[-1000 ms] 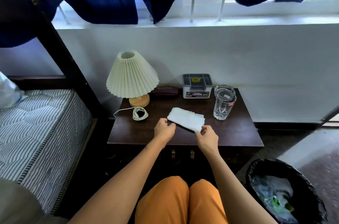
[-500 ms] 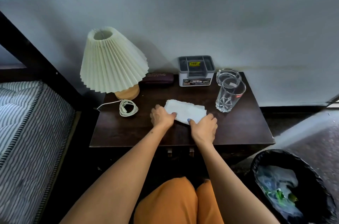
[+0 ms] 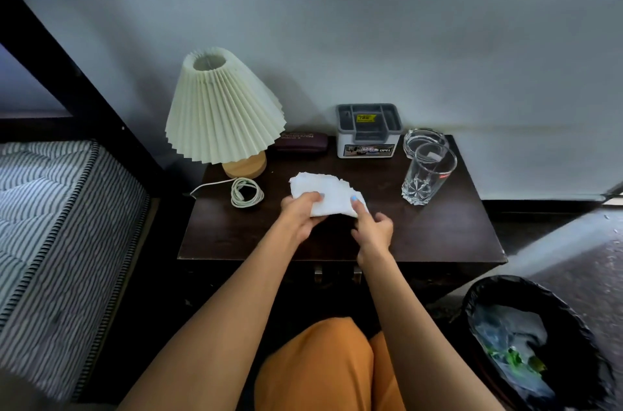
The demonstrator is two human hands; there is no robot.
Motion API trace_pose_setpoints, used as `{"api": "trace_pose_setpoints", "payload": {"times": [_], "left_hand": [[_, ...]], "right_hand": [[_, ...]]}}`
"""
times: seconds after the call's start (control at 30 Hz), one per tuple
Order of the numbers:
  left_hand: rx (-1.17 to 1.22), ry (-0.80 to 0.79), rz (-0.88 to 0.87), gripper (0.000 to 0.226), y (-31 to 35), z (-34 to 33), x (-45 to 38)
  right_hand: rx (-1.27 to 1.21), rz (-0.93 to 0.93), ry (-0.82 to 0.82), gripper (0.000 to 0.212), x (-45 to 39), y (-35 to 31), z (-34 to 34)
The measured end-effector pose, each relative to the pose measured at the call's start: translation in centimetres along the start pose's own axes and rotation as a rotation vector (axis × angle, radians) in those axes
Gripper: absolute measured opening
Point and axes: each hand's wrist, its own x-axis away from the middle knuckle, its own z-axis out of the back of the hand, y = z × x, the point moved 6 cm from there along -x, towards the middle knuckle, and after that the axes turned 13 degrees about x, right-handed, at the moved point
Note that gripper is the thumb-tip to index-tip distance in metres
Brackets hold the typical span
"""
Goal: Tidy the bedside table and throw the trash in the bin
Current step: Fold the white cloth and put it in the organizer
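A white stack of tissues (image 3: pixel 323 191) is lifted slightly off the dark wooden bedside table (image 3: pixel 438 235), near its middle. My left hand (image 3: pixel 300 213) grips the stack's near left corner from below, thumb on top. My right hand (image 3: pixel 371 225) pinches its near right corner with a fingertip and thumb. A black-lined bin (image 3: pixel 573 319) stands on the floor at the lower right, with plastic trash (image 3: pixel 512 353) inside.
On the table stand a pleated cream lamp (image 3: pixel 222 107), a coiled white cable (image 3: pixel 246 191), a dark glasses case (image 3: pixel 300 142), a grey organiser box (image 3: pixel 367 131), a tall glass (image 3: pixel 426 174) and a glass ashtray (image 3: pixel 421 141). A striped mattress (image 3: pixel 60 225) lies left.
Both hands have closed on the tissue stack and raised its near edge off the table. The camera has tilted down and moved closer to the table.
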Motion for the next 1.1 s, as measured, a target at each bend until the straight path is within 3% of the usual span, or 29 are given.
{"api": "trace_pose_setpoints", "payload": {"times": [0.1,0.27,0.37,0.47,0.6,0.7,0.9,1.1], "left_hand": [[-0.01,-0.053,0.012,0.042,0.3,-0.5,1.9],[-0.185,-0.044,-0.037,0.043,1.0,-0.4,4.8],[-0.361,-0.007,-0.123,0.047,1.5,-0.1,6.1],[-0.376,0.007,-0.178,0.041,2.0,0.2,7.5],[-0.306,-0.037,-0.165,0.04,2.2,-0.1,8.6],[-0.293,-0.05,-0.186,0.037,2.7,-0.5,9.6],[-0.264,-0.083,-0.165,0.075,3.5,-0.1,11.3],[-0.203,-0.121,-0.211,0.088,3.5,0.2,11.6]], "right_hand": [[-0.263,-0.13,-0.199,0.024,1.6,-0.6,-0.3],[-0.345,-0.119,-0.091,0.029,4.2,-2.5,1.7],[-0.143,0.052,-0.004,0.017,5.6,-4.0,2.7],[0.36,0.419,0.139,0.007,8.0,-6.2,3.2],[0.68,0.728,0.164,0.017,11.1,-7.0,1.8],[0.683,0.776,0.095,0.019,12.1,-6.6,1.0],[0.612,0.772,-0.003,0.039,13.5,-5.7,0.2],[0.615,0.741,0.001,0.018,13.4,-5.7,-0.6]]}}
